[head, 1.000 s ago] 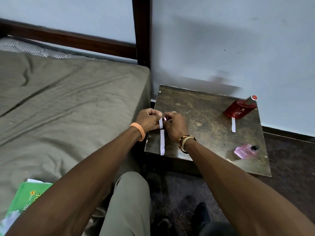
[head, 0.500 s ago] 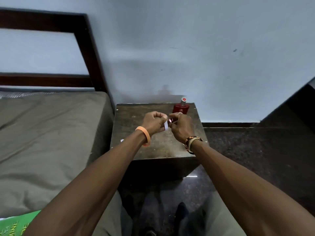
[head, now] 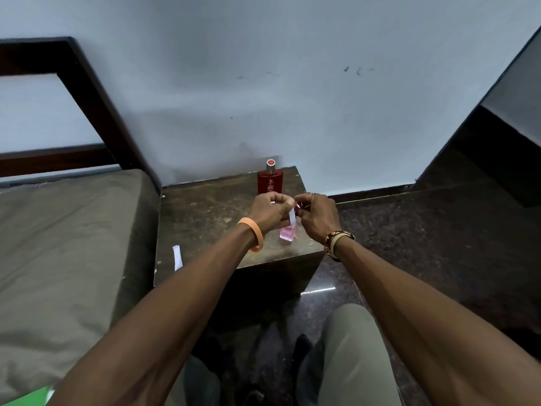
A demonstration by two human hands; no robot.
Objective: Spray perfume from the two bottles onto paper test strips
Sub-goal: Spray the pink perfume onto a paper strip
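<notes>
I see the left hand (head: 270, 212) pinch a thin white paper strip (head: 292, 219). The right hand (head: 319, 218) pinches a tiny shiny pink thing (head: 300, 205) just beside it.

We found a dark, scuffed side table (head: 210, 212) standing on the dark floor (head: 409, 244), just beside the bed (head: 73, 230). A red perfume bottle (head: 270, 181) stood upright at its far edge. A pink bottle (head: 287, 232) rested nearer the front, and a white paper strip (head: 177, 257) lay at the front-left edge.
</notes>
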